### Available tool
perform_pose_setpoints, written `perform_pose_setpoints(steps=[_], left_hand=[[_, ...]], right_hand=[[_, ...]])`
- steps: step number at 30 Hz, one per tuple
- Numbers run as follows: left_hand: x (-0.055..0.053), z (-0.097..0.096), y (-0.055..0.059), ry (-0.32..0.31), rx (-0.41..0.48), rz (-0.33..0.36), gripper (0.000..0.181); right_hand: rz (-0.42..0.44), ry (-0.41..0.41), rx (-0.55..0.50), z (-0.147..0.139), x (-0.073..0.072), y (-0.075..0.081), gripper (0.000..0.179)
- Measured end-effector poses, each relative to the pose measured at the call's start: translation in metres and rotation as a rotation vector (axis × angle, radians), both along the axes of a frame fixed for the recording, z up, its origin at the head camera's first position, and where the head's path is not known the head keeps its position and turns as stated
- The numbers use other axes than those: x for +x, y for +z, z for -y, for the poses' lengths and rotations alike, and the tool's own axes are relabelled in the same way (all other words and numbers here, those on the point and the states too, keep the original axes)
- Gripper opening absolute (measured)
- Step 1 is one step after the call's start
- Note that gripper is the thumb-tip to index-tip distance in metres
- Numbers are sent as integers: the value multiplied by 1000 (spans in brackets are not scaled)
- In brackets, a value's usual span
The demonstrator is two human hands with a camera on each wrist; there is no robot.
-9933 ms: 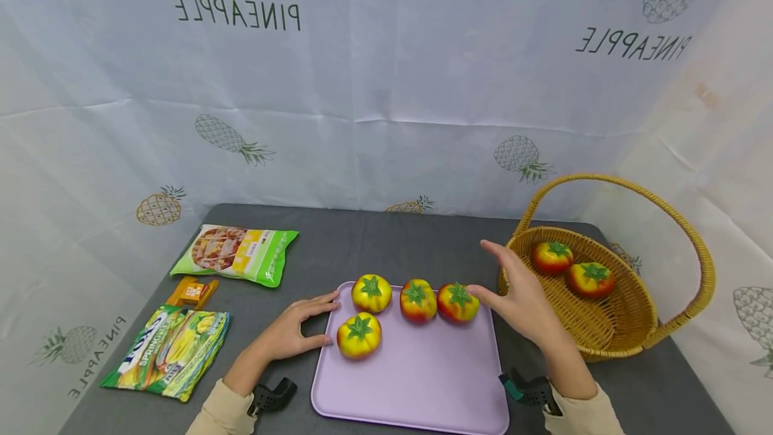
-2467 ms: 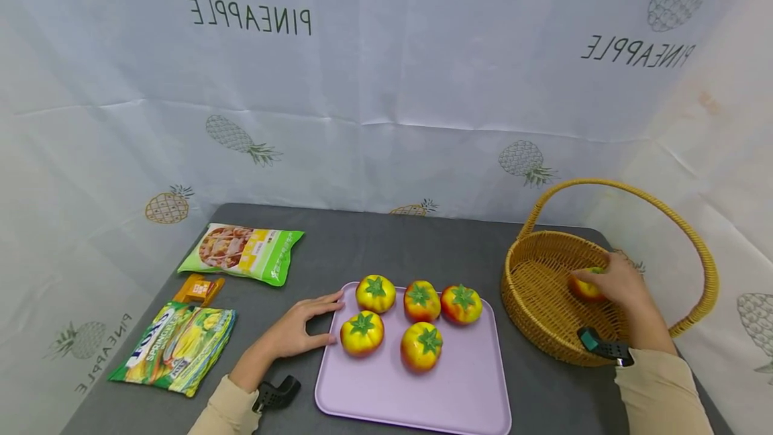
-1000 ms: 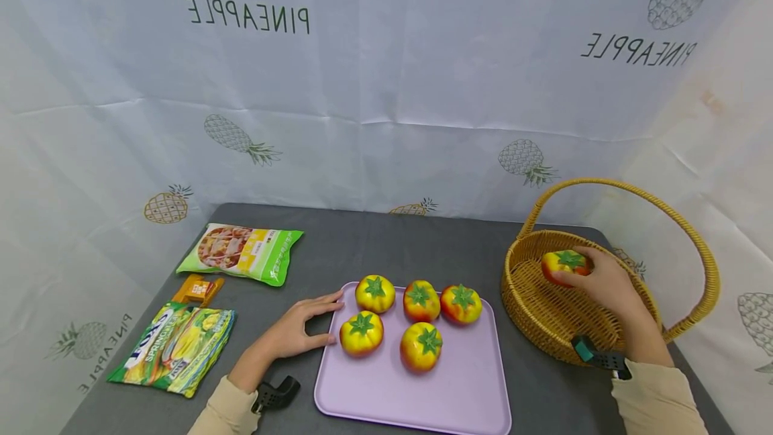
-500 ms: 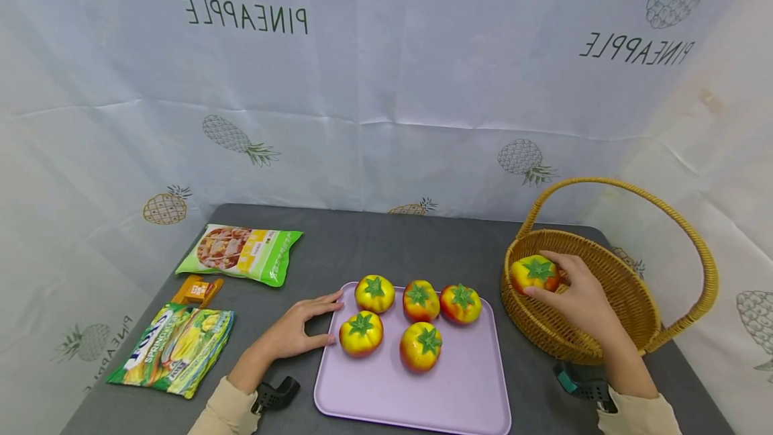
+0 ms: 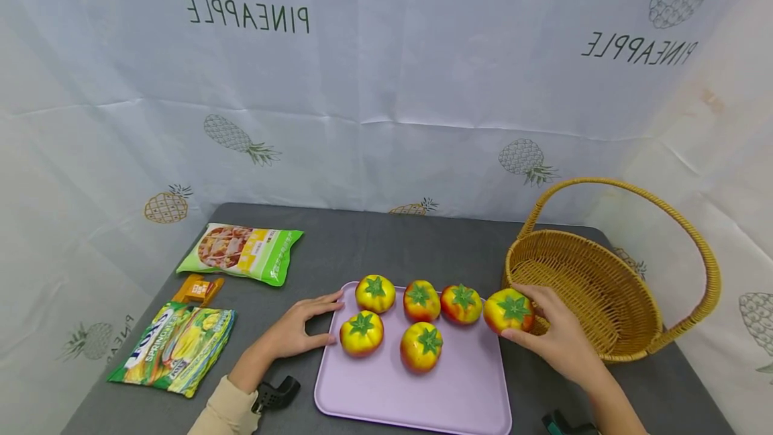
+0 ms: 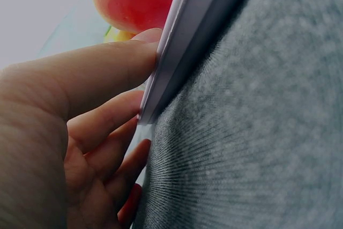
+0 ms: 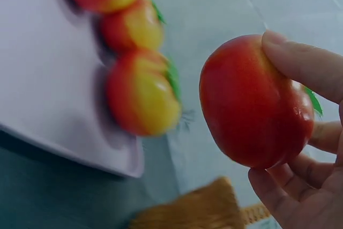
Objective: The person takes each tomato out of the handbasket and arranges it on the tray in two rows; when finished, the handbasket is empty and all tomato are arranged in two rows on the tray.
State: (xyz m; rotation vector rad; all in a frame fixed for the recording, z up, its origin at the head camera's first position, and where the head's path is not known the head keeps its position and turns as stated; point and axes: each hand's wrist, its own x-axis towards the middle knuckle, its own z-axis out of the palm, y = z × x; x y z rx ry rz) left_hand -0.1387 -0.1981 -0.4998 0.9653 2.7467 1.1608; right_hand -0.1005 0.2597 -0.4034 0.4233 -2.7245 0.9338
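In the head view my right hand [image 5: 552, 331] holds a glossy red-and-yellow tomato [image 5: 508, 310] with a green leafy top, over the right back corner of the lilac tray [image 5: 447, 395]. The right wrist view shows thumb and fingers gripping this tomato [image 7: 252, 103] from opposite sides, in the air. On the tray sit several similar tomatoes: three along the back edge, ending with one [image 5: 461, 304] at the right, and two in front, including one [image 5: 421, 348] near the middle. My left hand [image 5: 296, 329] rests with spread, relaxed fingers against the tray's left rim [image 6: 169, 52].
A wicker basket [image 5: 604, 348] with a tall arched handle stands right of the tray, nothing inside it. On the left lie a green food bag [image 5: 241, 254], a small orange packet [image 5: 197, 289] and a yellow-green bag [image 5: 175, 349]. A pineapple-print cloth [image 5: 386, 86] hangs behind the grey table.
One basket tomato came to the tray's front row earlier. Since then my right hand has lifted the last one out of the basket and carried it left to the tray. My left hand has stayed put.
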Motion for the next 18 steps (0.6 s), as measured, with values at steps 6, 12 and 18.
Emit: perform_pose_setpoints(steps=[6,12,18], left_hand=[[0,0,1,11,-6,15,56],[0,0,0,11,-9,21,57],[0,0,0,7,-5,5,56]], right_hand=[[67,13,5,16,14,-20,67],[121,0,-12,30,24,-42,70],[182,1,-40,41,30,-54,70]])
